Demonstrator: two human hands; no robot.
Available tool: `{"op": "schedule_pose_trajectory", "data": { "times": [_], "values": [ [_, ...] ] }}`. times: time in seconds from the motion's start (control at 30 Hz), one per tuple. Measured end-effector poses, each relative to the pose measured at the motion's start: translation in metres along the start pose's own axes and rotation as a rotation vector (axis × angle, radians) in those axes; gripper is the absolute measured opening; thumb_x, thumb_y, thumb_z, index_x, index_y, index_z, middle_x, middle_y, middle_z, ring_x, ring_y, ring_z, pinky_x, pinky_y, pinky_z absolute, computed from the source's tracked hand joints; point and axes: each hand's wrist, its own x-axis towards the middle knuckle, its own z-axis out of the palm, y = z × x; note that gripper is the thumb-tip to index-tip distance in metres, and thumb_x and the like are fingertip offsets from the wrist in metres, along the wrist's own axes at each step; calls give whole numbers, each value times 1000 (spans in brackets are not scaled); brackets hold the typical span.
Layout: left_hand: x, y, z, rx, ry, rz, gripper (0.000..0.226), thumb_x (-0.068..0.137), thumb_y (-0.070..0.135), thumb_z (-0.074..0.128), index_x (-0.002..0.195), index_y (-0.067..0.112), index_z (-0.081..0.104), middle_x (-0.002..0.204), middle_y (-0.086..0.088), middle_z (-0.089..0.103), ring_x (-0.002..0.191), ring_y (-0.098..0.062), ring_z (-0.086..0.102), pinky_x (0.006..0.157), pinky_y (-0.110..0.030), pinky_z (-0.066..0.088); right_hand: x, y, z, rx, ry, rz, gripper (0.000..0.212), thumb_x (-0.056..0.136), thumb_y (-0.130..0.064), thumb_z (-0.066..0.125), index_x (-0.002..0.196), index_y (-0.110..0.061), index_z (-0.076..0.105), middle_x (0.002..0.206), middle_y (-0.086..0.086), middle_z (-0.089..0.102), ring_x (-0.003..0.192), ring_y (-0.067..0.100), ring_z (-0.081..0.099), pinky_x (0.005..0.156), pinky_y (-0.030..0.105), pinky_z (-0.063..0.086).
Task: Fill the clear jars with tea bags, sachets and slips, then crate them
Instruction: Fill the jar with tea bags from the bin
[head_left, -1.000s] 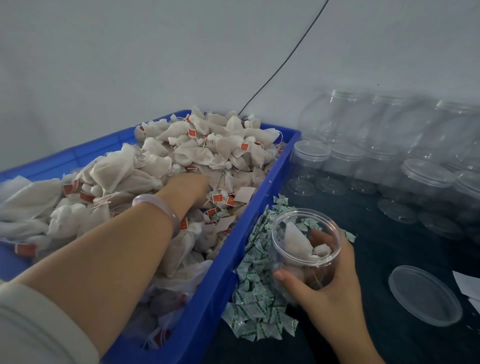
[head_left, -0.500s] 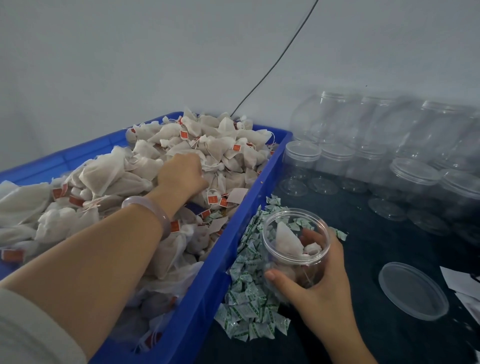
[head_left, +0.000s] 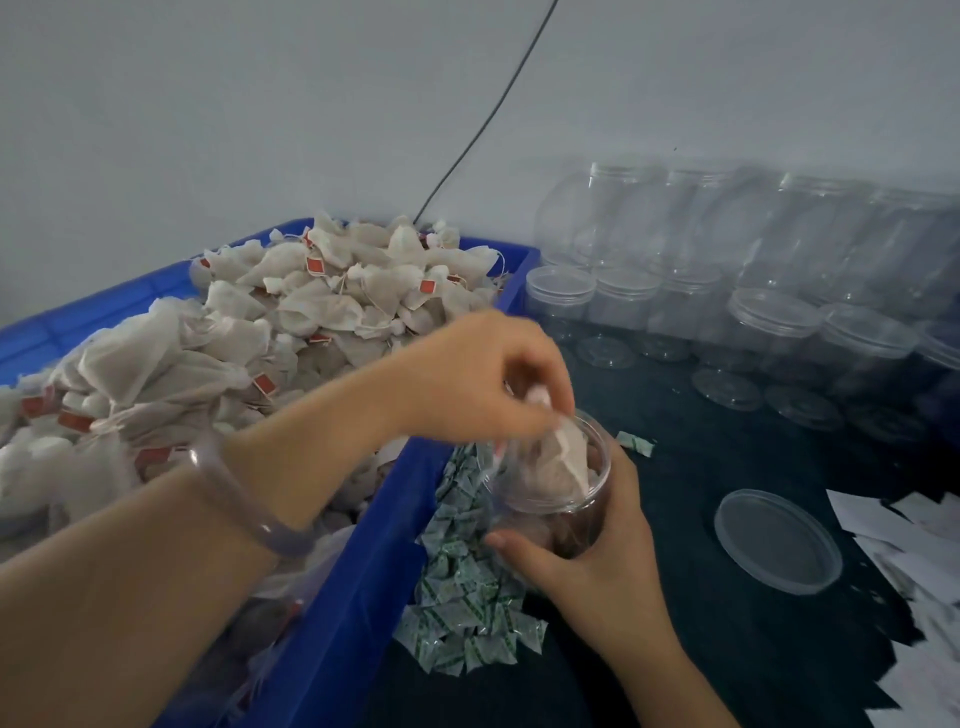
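The left hand (head_left: 483, 379) hangs over the mouth of the open jar (head_left: 524, 512), its fingertips drawn together in a pinch on a tea bag (head_left: 566, 460); motion blur hides exactly which fingers hold it. The right hand (head_left: 597, 566) is wrapped round the jar's lower wall, thumb across the near side. The jar stands on the dark tabletop (head_left: 675, 649) just beside the right wall of the blue bin (head_left: 363, 597), against the heap of green-printed sachets (head_left: 467, 597). It is well apart from the empty jars (head_left: 675, 270) ranged along the far edge.

The likely slip is at the rim. The bag is wide and soft, and bags already inside sit high — a corner could catch on the lip and fold outward, leaving the bag draped over the edge or dropped among the sachets. Its string and tag could also trail outside and later foul the loose lid (head_left: 776, 540) lying toward the right edge. Pressing down hard might tip the jar, since its base seems to rest partly on the uneven sachets; the right hand's grip guards against that.

The jar's long axis is roughly upright, mouth upward; any slight lean cannot be told. The tea bag's long axis runs from its gathered top at the fingertips down and toward the right edge — broad end lowest, inside the mouth.
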Motion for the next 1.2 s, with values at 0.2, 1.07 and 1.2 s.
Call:
{"op": "schedule_pose_trajectory", "data": {
  "times": [0.2,1.07,1.2],
  "values": [
    [1,6,4,208,-68,47,13,89,21,65,98,29,70,96,18,63,92,6,57,83,-12,45,1,-1,-1,-47,24,-44,90,49,-46,86,124,-64,40,126,-29,53,121,-2,53,93,15,49],
    [8,43,17,410,-71,-112,24,97,23,52,118,25,64,118,10,63,107,-5,57,90,-22,43,12,25,-47,-97,391,63,87,49,-51,82,120,-65,32,127,-21,49,115,-2,54,97,26,49],
    [14,66,41,514,-1,-263,18,95,13,52,106,15,66,102,-5,67,88,-21,64,71,-33,51,11,25,-47,-108,361,52,91,51,-49,83,128,-56,34,129,-16,49,118,8,56,101,37,50]
  ]
}}
